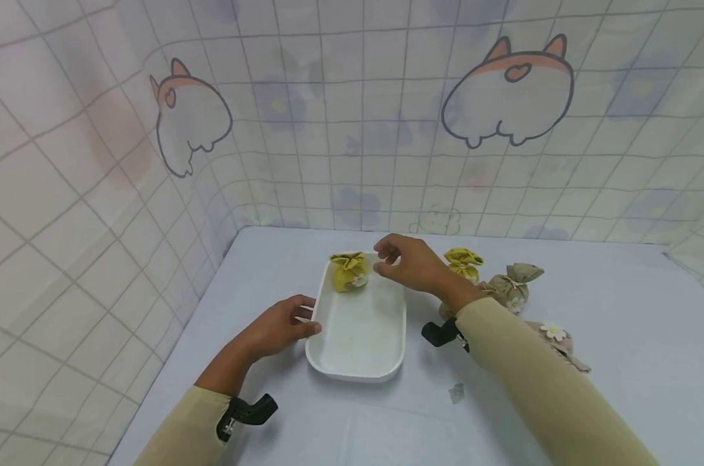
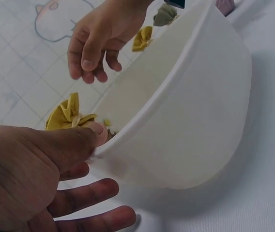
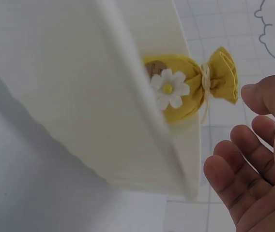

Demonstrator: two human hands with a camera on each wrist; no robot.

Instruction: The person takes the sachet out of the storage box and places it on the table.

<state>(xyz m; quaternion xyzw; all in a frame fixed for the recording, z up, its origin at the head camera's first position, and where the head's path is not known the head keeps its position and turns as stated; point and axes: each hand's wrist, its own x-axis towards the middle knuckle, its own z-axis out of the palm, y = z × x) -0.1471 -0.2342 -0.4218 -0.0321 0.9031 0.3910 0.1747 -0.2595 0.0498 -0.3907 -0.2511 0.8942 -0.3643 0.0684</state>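
Observation:
A white rectangular tray (image 1: 354, 349) with raised walls sits on the table. Inside its far left corner stands a small yellow cloth pouch (image 1: 347, 275), tied at the neck with a cord and bearing a white flower (image 3: 170, 89). My left hand (image 1: 282, 327) is at the tray's left side, its thumb touching the rim and the other fingers loosely extended outside the wall. Over the tray's far right edge hovers my right hand (image 1: 410, 262), fingers relaxed and holding nothing. In the right wrist view, a gap separates this hand from the pouch's gathered top.
Right of the tray, partly behind the right forearm, lie another yellow pouch (image 1: 464, 256), a grey-green pouch (image 1: 515, 285) and a pinkish-brown pouch (image 1: 552, 333) with a flower. A small greyish patch (image 1: 457, 393) marks the white tablecloth. A patterned curtain (image 1: 340, 129) hangs behind.

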